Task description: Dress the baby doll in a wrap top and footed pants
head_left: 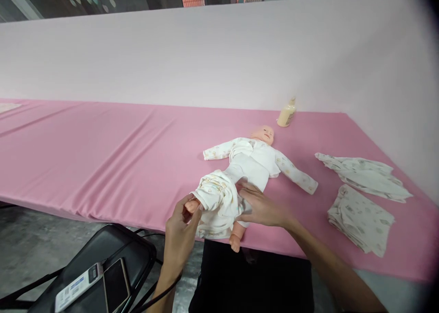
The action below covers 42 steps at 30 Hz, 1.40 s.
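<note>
At the far left, below the table edge, I see a black folding chair (113,251) with a dark smartphone (116,283) and a white handheld device with a small display (77,286) lying side by side on its seat. Moving right, the long table draped in a pink cloth (103,153) runs across the view against a pale pink backdrop. My left hand (181,233) comes up from below the near edge and its fingertips pinch the cuff of the cream printed baby trousers (216,203) around the doll's bare foot. The plastic baby doll in a white long-sleeved wrap top (252,162) lies on its back near the table's front edge, head away from me, arms out to both sides, one bare leg hanging just over the edge. My right hand (259,205) lies flat with fingers spread and extended, pressing on the trousers at the doll's hip. Beyond the doll's head stands a small cream bottle (287,113). Farther right lie a loosely spread white printed garment (363,176) and, nearer me, a folded white printed garment (360,219), close together but apart.
</note>
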### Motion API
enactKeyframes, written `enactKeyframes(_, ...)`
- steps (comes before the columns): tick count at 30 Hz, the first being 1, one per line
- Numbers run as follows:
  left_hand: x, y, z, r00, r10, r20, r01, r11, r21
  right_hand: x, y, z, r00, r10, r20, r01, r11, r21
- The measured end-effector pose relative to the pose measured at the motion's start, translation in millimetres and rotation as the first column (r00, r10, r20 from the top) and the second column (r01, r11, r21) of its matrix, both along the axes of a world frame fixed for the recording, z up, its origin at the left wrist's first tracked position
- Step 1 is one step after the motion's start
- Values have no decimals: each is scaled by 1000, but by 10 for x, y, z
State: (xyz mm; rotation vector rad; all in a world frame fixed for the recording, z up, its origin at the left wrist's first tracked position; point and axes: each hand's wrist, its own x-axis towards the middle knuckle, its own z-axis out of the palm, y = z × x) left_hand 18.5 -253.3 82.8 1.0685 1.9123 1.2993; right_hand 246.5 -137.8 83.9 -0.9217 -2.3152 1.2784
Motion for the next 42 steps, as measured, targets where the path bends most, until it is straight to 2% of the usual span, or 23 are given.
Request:
enactKeyframes(2, -55, 55, -3, 1000, 6, -6, -6, 1000, 9, -41, 18, 9, 998, 60, 2, -60, 994, 92)
enactKeyframes(4, -99, 100, -9, 999, 16, -33, -15, 1000, 9, -86, 42, 51, 996, 75, -50, -73, 996, 53)
enactKeyframes(6, -137, 135, -20, 997, 37, -61, -37, 999, 5, -130, 82, 127, 990, -13, -141, 4, 998, -65)
enactKeyframes(9, -179, 177, -44, 996, 55, -73, -55, 998, 10, -233, 177, 265, 934, -235, -269, 180, 960, -214)
enactKeyframes(12, -181, 199, -82, 995, 52, -79, -50, 998, 26, -408, 296, 367, 870, -369, -327, 286, 918, -275)
enactKeyframes(15, -111, 183, -157, 981, 82, -175, -77, 996, 39, -592, 390, 404, 841, -395, -371, 309, 912, -270)
enactKeyframes(17, -14, 141, -224, 946, 135, -296, -109, 989, 104, -679, 421, 404, 847, -372, -379, 289, 922, -258)
enactKeyframes(19, 115, 71, -287, 885, 205, -418, -112, 965, 237, -733, 430, 396, 869, -342, -358, 257, 930, -264)
enactKeyframes(23, 380, -146, -383, 734, 371, -569, -26, 852, 523, -777, 416, 371, 897, -304, -320, 219, 936, -275)
enactKeyframes(25, 470, -266, -440, 727, 357, -586, 45, 828, 559, -776, 411, 354, 900, -301, -316, 215, 936, -280)
enactKeyframes(27, 515, -366, -516, 775, 232, -587, 90, 880, 466, -763, 408, 334, 902, -293, -317, 201, 935, -292)
enactKeyframes(30, 520, -451, -628, 850, 27, -526, 67, 985, 158, -730, 403, 303, 903, -284, -321, 183, 933, -311)
enactKeyframes(33, 504, -460, -680, 904, -14, -427, -14, 998, -63, -706, 391, 277, 907, -291, -303, 177, 919, -353)
enactKeyframes(37, 474, -418, -700, 915, -11, -402, -69, 980, -185, -672, 367, 278, 906, -306, -294, 191, 913, -360)
enactKeyframes(40, 428, -398, -722, 881, -72, -467, -20, 982, -190, -615, 355, 290, 911, -289, -294, 181, 921, -345)
enactKeyframes(42, 386, -393, -709, 904, -90, -418, 14, 983, -181, -557, 357, 285, 921, -253, -297, 151, 933, -327)
